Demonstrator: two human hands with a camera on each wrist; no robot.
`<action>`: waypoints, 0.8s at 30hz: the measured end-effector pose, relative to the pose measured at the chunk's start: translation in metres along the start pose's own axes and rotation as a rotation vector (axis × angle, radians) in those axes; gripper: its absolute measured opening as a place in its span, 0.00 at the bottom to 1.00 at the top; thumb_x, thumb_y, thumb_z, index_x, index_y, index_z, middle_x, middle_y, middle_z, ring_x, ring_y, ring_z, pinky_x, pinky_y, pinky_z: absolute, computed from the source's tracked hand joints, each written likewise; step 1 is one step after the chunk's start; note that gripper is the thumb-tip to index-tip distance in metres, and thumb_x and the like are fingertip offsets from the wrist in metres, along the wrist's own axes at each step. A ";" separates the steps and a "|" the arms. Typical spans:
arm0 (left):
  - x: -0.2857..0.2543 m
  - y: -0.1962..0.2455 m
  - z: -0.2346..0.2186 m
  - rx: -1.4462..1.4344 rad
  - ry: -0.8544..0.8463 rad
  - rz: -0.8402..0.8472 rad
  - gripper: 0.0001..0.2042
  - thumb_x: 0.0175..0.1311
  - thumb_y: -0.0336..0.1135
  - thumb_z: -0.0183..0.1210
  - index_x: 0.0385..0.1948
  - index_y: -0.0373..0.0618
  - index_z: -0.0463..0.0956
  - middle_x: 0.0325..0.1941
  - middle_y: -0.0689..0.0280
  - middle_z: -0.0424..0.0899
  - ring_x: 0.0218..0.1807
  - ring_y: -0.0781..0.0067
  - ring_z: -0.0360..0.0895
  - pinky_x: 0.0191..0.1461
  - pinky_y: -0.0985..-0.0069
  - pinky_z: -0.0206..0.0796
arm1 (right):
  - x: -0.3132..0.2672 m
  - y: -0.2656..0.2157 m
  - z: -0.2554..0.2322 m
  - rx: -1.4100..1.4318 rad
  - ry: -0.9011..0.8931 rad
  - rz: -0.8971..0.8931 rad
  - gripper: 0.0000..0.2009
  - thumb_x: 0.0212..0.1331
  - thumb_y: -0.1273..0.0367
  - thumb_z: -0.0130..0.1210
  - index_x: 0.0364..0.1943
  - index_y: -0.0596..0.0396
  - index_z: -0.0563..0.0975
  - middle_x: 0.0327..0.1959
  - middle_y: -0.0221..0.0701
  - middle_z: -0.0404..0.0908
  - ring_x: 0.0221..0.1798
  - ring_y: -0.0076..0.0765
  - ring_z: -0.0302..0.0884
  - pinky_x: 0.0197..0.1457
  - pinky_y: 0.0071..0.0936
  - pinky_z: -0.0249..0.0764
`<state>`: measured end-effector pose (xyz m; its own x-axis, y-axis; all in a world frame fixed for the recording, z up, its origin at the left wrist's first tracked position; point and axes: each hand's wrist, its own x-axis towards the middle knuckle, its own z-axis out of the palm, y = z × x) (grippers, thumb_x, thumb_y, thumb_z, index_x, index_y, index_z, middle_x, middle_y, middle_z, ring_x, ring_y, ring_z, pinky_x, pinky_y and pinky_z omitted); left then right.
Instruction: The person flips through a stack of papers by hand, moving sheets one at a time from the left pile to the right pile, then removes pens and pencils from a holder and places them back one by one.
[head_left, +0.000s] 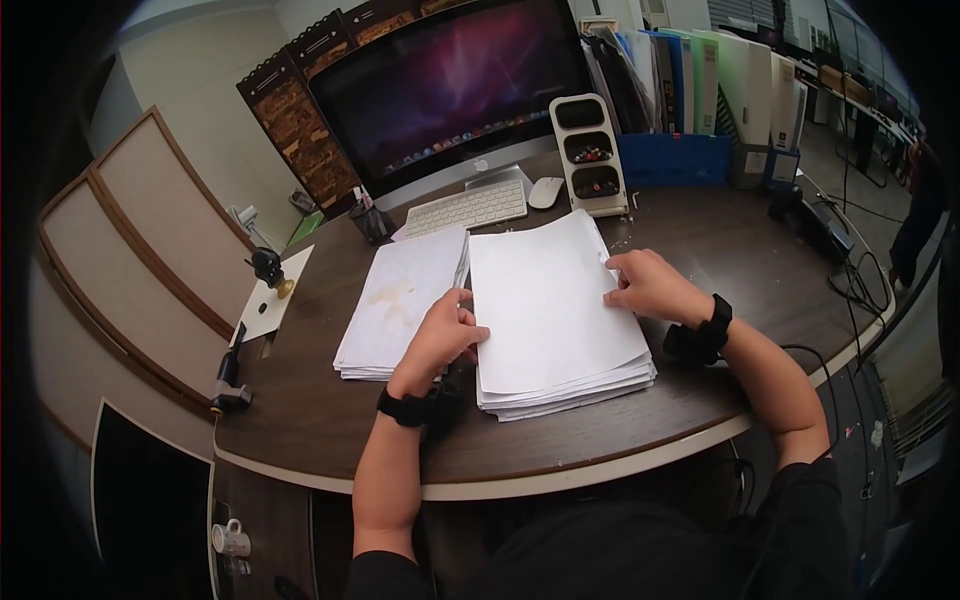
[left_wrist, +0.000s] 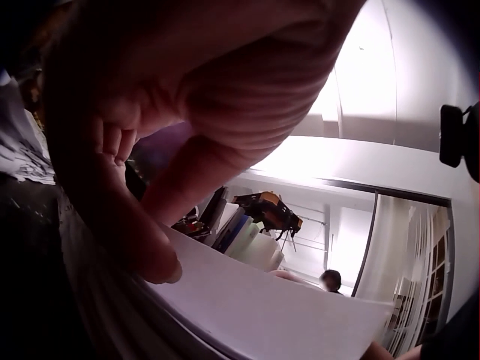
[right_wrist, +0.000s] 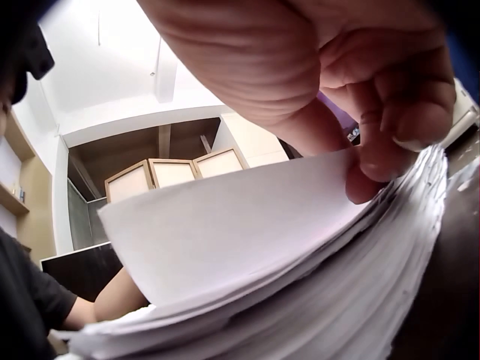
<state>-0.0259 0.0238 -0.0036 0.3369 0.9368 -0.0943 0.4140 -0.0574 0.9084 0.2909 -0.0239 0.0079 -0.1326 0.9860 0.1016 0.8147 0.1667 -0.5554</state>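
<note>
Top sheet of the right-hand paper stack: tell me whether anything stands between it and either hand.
Nothing visible does. The left hand pinches the top sheet at its left edge and the right hand pinches its right edge. The other paper stack lies to the left, not in between.

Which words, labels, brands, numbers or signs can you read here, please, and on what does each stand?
No words or numbers are legible.
Apple logo, without letters: on the monitor.
Keyboard: key markings too small.
Binders: spine labels too small.
Patterned panels: pale marks too blurred.
Blue box: corner mark too small.
Top sheet: none seen.
</note>
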 end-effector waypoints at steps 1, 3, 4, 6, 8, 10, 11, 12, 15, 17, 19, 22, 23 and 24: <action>-0.002 0.001 0.000 -0.033 -0.017 -0.001 0.32 0.52 0.21 0.62 0.62 0.24 0.61 0.28 0.63 0.77 0.24 0.73 0.78 0.21 0.76 0.70 | -0.001 -0.001 -0.001 -0.022 -0.013 0.009 0.22 0.50 0.66 0.67 0.47 0.68 0.81 0.35 0.47 0.85 0.42 0.51 0.84 0.49 0.40 0.77; -0.002 0.001 -0.001 -0.021 -0.048 -0.025 0.33 0.53 0.22 0.64 0.62 0.27 0.60 0.28 0.64 0.77 0.24 0.73 0.78 0.20 0.76 0.69 | -0.001 -0.001 -0.001 -0.046 -0.027 0.016 0.20 0.50 0.66 0.67 0.45 0.68 0.81 0.36 0.47 0.85 0.43 0.51 0.84 0.49 0.39 0.77; -0.002 0.002 -0.003 -0.008 -0.079 -0.047 0.33 0.53 0.22 0.65 0.63 0.30 0.60 0.28 0.64 0.78 0.24 0.72 0.79 0.19 0.76 0.69 | -0.001 0.001 0.000 -0.044 -0.008 -0.004 0.19 0.49 0.66 0.68 0.42 0.68 0.81 0.35 0.47 0.85 0.42 0.52 0.84 0.49 0.40 0.77; -0.004 0.004 -0.006 0.046 -0.087 -0.050 0.32 0.55 0.25 0.65 0.63 0.29 0.61 0.27 0.64 0.78 0.21 0.73 0.78 0.19 0.76 0.68 | -0.001 0.005 0.002 -0.044 0.012 -0.026 0.19 0.49 0.65 0.68 0.39 0.68 0.81 0.34 0.47 0.85 0.41 0.53 0.83 0.48 0.40 0.77; -0.006 0.008 -0.007 0.100 -0.095 -0.055 0.31 0.57 0.27 0.65 0.63 0.29 0.62 0.26 0.64 0.78 0.19 0.74 0.77 0.19 0.77 0.67 | -0.002 0.006 0.004 -0.103 0.090 -0.059 0.19 0.50 0.61 0.68 0.32 0.68 0.81 0.31 0.48 0.84 0.39 0.54 0.84 0.47 0.42 0.77; -0.008 0.013 -0.006 0.299 0.042 -0.068 0.26 0.62 0.37 0.64 0.57 0.28 0.69 0.23 0.65 0.78 0.17 0.76 0.75 0.18 0.78 0.66 | -0.005 -0.003 -0.004 -0.159 0.064 -0.017 0.20 0.51 0.58 0.67 0.31 0.67 0.82 0.30 0.49 0.84 0.38 0.54 0.84 0.47 0.42 0.77; -0.008 0.012 -0.006 0.299 0.041 -0.069 0.26 0.62 0.37 0.64 0.57 0.28 0.69 0.23 0.65 0.78 0.17 0.76 0.75 0.18 0.78 0.66 | -0.006 -0.007 -0.008 -0.215 0.040 0.025 0.22 0.52 0.56 0.66 0.30 0.67 0.82 0.29 0.50 0.84 0.37 0.55 0.84 0.46 0.43 0.78; -0.007 0.010 -0.005 0.342 0.050 -0.022 0.24 0.64 0.41 0.64 0.52 0.28 0.73 0.22 0.65 0.79 0.17 0.77 0.74 0.18 0.78 0.65 | -0.005 -0.003 -0.004 -0.215 0.040 0.025 0.22 0.52 0.56 0.66 0.30 0.67 0.82 0.29 0.50 0.84 0.37 0.55 0.84 0.46 0.43 0.78; -0.003 0.001 -0.003 0.434 0.045 0.053 0.21 0.63 0.46 0.63 0.40 0.29 0.78 0.21 0.61 0.80 0.19 0.72 0.77 0.22 0.73 0.67 | -0.003 0.007 0.004 -0.283 0.120 -0.033 0.25 0.54 0.51 0.63 0.25 0.67 0.82 0.22 0.48 0.81 0.31 0.55 0.81 0.39 0.43 0.76; 0.001 -0.006 -0.001 0.483 0.026 0.076 0.21 0.62 0.47 0.63 0.32 0.30 0.80 0.21 0.56 0.82 0.22 0.66 0.80 0.26 0.69 0.70 | -0.005 0.003 0.003 -0.283 0.033 -0.001 0.27 0.56 0.49 0.62 0.24 0.68 0.81 0.22 0.51 0.80 0.31 0.56 0.82 0.38 0.45 0.76; 0.004 -0.012 0.001 0.546 -0.007 0.116 0.21 0.61 0.48 0.63 0.27 0.32 0.78 0.22 0.54 0.82 0.25 0.59 0.81 0.32 0.66 0.71 | -0.005 0.004 0.006 -0.290 0.016 -0.027 0.28 0.56 0.48 0.62 0.23 0.68 0.81 0.22 0.51 0.80 0.30 0.57 0.82 0.38 0.45 0.76; 0.006 -0.014 0.000 0.572 -0.025 0.132 0.17 0.66 0.45 0.63 0.32 0.34 0.80 0.20 0.67 0.78 0.18 0.79 0.74 0.21 0.76 0.66 | -0.006 -0.003 0.003 -0.309 -0.047 -0.019 0.28 0.56 0.48 0.62 0.26 0.68 0.81 0.25 0.52 0.81 0.33 0.57 0.82 0.41 0.45 0.77; 0.006 -0.012 -0.001 0.573 -0.024 0.133 0.17 0.66 0.45 0.63 0.32 0.34 0.80 0.20 0.67 0.78 0.18 0.79 0.74 0.21 0.76 0.66 | -0.006 -0.005 0.001 -0.320 -0.093 0.016 0.28 0.56 0.48 0.62 0.28 0.68 0.81 0.28 0.52 0.83 0.36 0.56 0.83 0.44 0.44 0.78; 0.005 -0.009 -0.002 0.570 0.053 0.167 0.17 0.64 0.44 0.63 0.32 0.34 0.80 0.20 0.65 0.80 0.19 0.75 0.76 0.24 0.74 0.67 | -0.006 -0.003 0.001 -0.321 -0.092 0.015 0.28 0.56 0.48 0.62 0.28 0.68 0.81 0.28 0.52 0.83 0.36 0.56 0.83 0.44 0.44 0.78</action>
<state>-0.0293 0.0296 -0.0111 0.4002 0.9141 0.0648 0.7524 -0.3682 0.5461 0.2886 -0.0305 0.0081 -0.1580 0.9874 0.0119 0.9513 0.1554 -0.2661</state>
